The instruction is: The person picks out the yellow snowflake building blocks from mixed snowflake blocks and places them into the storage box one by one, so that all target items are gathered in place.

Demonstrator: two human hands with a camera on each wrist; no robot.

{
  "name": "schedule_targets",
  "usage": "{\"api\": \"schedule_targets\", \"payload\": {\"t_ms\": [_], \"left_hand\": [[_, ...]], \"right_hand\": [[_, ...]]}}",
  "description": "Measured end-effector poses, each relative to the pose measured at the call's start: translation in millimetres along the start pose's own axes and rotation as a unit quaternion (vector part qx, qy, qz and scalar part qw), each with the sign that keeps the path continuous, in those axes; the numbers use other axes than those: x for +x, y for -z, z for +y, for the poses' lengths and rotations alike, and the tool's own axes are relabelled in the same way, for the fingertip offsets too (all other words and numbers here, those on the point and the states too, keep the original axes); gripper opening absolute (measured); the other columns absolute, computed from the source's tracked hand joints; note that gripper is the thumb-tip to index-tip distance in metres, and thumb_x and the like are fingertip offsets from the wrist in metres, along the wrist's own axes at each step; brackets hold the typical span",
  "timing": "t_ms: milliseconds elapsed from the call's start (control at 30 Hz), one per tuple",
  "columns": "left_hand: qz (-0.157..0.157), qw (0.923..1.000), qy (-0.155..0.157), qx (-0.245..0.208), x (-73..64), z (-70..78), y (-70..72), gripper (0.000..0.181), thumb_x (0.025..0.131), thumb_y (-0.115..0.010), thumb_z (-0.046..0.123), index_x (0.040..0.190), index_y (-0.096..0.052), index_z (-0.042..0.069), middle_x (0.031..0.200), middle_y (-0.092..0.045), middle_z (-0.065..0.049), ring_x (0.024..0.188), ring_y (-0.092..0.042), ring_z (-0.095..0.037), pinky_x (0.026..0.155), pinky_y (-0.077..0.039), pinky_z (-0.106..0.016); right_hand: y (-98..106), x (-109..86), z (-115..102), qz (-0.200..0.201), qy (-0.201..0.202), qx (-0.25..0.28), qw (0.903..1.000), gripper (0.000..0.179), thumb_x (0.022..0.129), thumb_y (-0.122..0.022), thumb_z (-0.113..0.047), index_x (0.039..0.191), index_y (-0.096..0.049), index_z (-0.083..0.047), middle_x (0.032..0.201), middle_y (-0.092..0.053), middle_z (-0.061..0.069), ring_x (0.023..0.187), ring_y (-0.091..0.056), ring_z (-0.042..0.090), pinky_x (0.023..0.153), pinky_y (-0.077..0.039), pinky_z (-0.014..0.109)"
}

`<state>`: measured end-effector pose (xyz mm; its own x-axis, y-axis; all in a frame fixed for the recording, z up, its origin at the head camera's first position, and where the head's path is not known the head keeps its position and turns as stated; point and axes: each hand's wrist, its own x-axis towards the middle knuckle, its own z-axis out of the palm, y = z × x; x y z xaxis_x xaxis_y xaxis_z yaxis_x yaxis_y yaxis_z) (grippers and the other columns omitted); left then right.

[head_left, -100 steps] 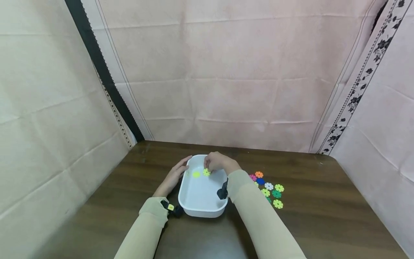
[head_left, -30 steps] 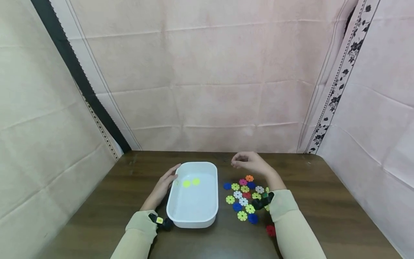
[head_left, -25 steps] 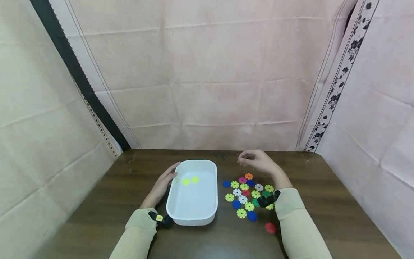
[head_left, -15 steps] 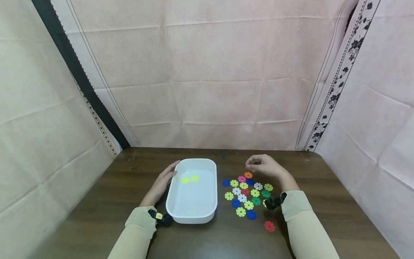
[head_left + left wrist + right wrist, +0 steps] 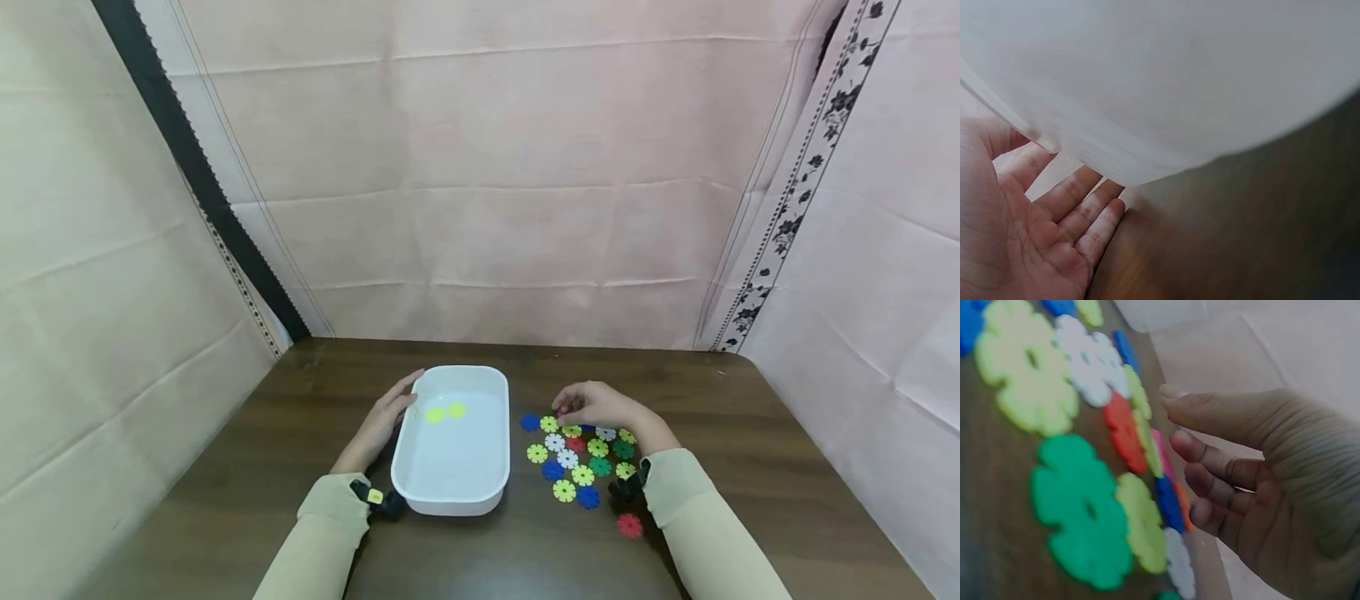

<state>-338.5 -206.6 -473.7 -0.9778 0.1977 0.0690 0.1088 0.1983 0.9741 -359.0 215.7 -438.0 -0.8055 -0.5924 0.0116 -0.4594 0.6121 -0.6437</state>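
My left hand [image 5: 377,429] rests along the left side of a white plastic tray [image 5: 452,507], its fingers extended by the outer wall and the thumb at the rim. In the left wrist view, the tray's wall [image 5: 1166,81] covers some fingertips. Two yellow-green pieces [image 5: 435,415] lie inside the tray. My right hand [image 5: 600,406] is low over the far part of a group of flower-shaped plastic pieces, thumb and fingers apart around a gap. A pink piece [image 5: 1161,450] is right at its index fingertip, with an orange piece [image 5: 1183,506] and a blue piece [image 5: 1169,503] close by.
Several yellow-green, white, blue and green pieces [image 5: 600,467] lie flat right of the tray on the brown wooden table [image 5: 750,483]. One red piece [image 5: 629,526] lies apart, nearer the front. Pale cloth walls [image 5: 510,208] enclose the back and sides.
My right hand let go of a yellow-green piece in the tray, moved right, then came down to the far pieces. Two yellow-green pieces now lie in the tray. My left hand stayed at its side.
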Motion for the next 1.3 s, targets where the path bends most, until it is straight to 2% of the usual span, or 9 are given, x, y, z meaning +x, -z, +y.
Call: {"api": "schedule_targets", "payload": {"t_ms": [133, 300, 433, 667, 767, 867, 1100, 1300], "left_hand": [[-0.003, 1.0, -0.005, -0.002, 5.7, -2.2, -2.7, 0.046, 0.105, -0.045, 0.04, 0.151, -0.043, 0.036, 0.159, -0.035, 0.005, 0.147, -0.032, -0.022, 0.117, -0.026, -0.054], [0.002, 1.0, -0.002, -0.004, 15.0, 1.4, 0.3, 0.046, 0.105, -0.046, 0.039, 0.151, -0.044, 0.036, 0.158, -0.037, 0.007, 0.146, -0.033, -0.02, 0.118, -0.027, -0.051], [0.003, 1.0, -0.009, 0.001, 25.5, 11.0, 5.4, 0.047, 0.105, -0.046, 0.04, 0.151, -0.044, 0.035, 0.159, -0.036, 0.007, 0.146, -0.033, -0.02, 0.118, -0.027, -0.052], [-0.005, 0.9998, -0.015, 0.007, 38.8, 31.7, 18.9, 0.048, 0.106, -0.044, 0.039, 0.154, -0.039, 0.035, 0.162, -0.03, 0.008, 0.148, -0.028, -0.019, 0.119, -0.024, -0.052], [0.003, 0.9996, -0.026, 0.01, 43.1, 31.3, 20.9, 0.047, 0.105, -0.045, 0.04, 0.153, -0.042, 0.036, 0.161, -0.033, 0.008, 0.147, -0.03, -0.019, 0.118, -0.025, -0.052], [-0.001, 0.9996, -0.027, 0.007, 43.4, 29.6, 17.8, 0.048, 0.105, -0.045, 0.04, 0.153, -0.042, 0.036, 0.161, -0.033, 0.007, 0.147, -0.031, -0.019, 0.118, -0.025, -0.052], [-0.021, 0.9997, 0.01, -0.003, 36.8, 10.8, 5.3, 0.048, 0.106, -0.044, 0.039, 0.154, -0.039, 0.037, 0.162, -0.031, 0.007, 0.148, -0.029, -0.02, 0.119, -0.023, -0.052], [-0.019, 0.9997, 0.015, -0.01, 29.5, -2.6, -0.1, 0.049, 0.107, -0.043, 0.038, 0.156, -0.037, 0.034, 0.162, -0.031, 0.005, 0.148, -0.029, -0.022, 0.119, -0.022, -0.054]], "right_hand": [[-4, 1.6, -1, 0.003, -0.001, -0.017, 0.9999, 0.027, 0.091, -0.077, -0.022, 0.115, -0.07, -0.01, 0.097, -0.064, -0.001, 0.087, -0.058, 0.019, 0.076, -0.054, 0.034], [2, 9.6, -3, 0.007, -0.007, -0.034, 0.9994, 0.022, 0.091, -0.076, -0.02, 0.11, -0.07, -0.011, 0.095, -0.062, 0.0, 0.086, -0.056, 0.019, 0.076, -0.053, 0.034], [12, 18.8, -5, 0.013, -0.01, -0.047, 0.9988, 0.023, 0.092, -0.075, -0.021, 0.112, -0.069, -0.012, 0.098, -0.062, 0.0, 0.089, -0.056, 0.02, 0.079, -0.052, 0.034], [25, 38.4, -12, 0.022, 0.0, -0.082, 0.9964, 0.036, 0.092, -0.075, -0.031, 0.122, -0.068, -0.012, 0.107, -0.061, 0.004, 0.097, -0.056, 0.022, 0.085, -0.053, 0.038], [27, 43.1, -13, 0.025, 0.005, -0.086, 0.996, 0.035, 0.092, -0.075, -0.032, 0.12, -0.069, -0.012, 0.107, -0.061, 0.004, 0.096, -0.055, 0.022, 0.084, -0.053, 0.038], [26, 39.9, -11, 0.028, -0.004, -0.075, 0.9968, 0.031, 0.091, -0.076, -0.029, 0.117, -0.069, -0.012, 0.107, -0.061, 0.004, 0.097, -0.056, 0.023, 0.085, -0.053, 0.04], [10, 23.9, 3, 0.003, -0.024, -0.04, 0.9989, 0.032, 0.091, -0.077, -0.027, 0.115, -0.064, -0.01, 0.104, -0.063, 0.003, 0.094, -0.057, 0.022, 0.084, -0.053, 0.038], [0, 18.2, 9, 0.016, -0.023, -0.012, 0.9995, 0.025, 0.093, -0.075, -0.021, 0.112, -0.062, -0.012, 0.1, -0.064, 0.002, 0.093, -0.06, 0.021, 0.085, -0.054, 0.038]]}}
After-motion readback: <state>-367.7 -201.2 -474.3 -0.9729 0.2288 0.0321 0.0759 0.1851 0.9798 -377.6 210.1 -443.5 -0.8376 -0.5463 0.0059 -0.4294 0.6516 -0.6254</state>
